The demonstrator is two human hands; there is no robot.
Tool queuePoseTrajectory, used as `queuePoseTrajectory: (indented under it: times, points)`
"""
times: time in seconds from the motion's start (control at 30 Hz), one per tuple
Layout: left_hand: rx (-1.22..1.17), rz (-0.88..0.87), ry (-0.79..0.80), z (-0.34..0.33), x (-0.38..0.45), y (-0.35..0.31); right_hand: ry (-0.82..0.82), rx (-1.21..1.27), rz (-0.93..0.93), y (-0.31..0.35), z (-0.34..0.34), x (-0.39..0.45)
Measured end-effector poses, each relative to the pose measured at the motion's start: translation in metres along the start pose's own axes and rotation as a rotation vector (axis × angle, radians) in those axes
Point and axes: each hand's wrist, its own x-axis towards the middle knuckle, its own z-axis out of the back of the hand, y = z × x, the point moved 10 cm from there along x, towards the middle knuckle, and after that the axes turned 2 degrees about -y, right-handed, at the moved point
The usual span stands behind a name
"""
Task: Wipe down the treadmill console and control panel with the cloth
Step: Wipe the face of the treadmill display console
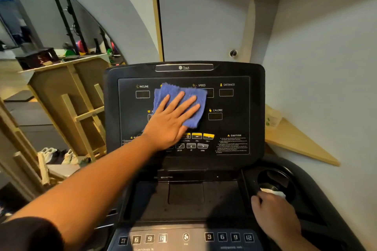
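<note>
Pressing flat with straight, spread fingers [184,99], the left hand [167,122] holds the blue cloth [195,108] against the console's display panel [230,106]. The right hand [274,213] curls around something white [273,191], unidentifiable, at the cup holder [285,179] rim.

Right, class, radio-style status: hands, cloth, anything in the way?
Left hand flat, pressing blue cloth on console panel. Right hand gripping something white at the cup holder. Nothing blocking the panel.
</note>
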Motion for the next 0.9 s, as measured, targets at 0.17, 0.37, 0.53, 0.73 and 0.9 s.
queuePoseTrajectory:
  times: [0.17, 0.37, 0.53, 0.73, 0.9]
  points:
    - [-0.071, -0.037, -0.030, -0.016, 0.010, -0.076, -0.048, -0.033, 0.030, 0.004, 0.003, -0.003]
    - [-0.011, -0.264, -0.013, -0.014, 0.030, -0.073, -0.079, -0.035, 0.044, 0.006, 0.009, -0.007]
    - [-0.095, 0.264, -0.179, 0.017, 0.093, -0.039, -0.055, 0.018, 0.029, 0.004, 0.008, -0.004]
    - [-0.142, -0.467, 0.057, -0.047, 0.037, -0.193, -0.045, 0.026, -0.013, -0.001, 0.006, -0.002]
    - [-0.128, -0.435, 0.045, -0.037, 0.063, -0.174, -0.025, 0.032, -0.010, -0.003, 0.001, -0.001]
